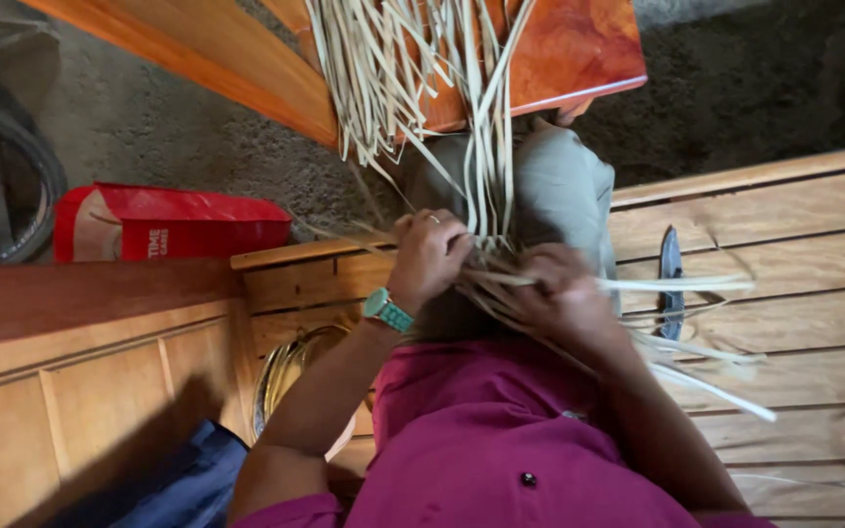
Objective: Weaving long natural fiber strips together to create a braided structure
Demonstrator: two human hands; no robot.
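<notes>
The pale reed strips (486,127) hung in a loose bundle from the top of the view down to the lap, their long axis running from twelve o'clock toward six. At the lap they met a second set of strips (677,285) lying crosswise, whose free ends pointed toward three and four o'clock over the plank floor (814,215).

The crossing sat directly between the two hands, touching both. The left hand (429,256), at about nine o'clock from the crossing, was curled almost closed, its fingertips pinching the upright strips where they entered the weave. The right hand (561,295), at about four o'clock from it, was also closed, clamping the crosswise strips against the knee; how tightly, I could not tell. Both were equally near the work.

Outward lay a teal wristwatch (386,311) on the left wrist, a dark-bladed knife (672,284) on the floor at three o'clock, an orange wooden board (579,49) at twelve, and a red bag (173,225) at nine.
</notes>
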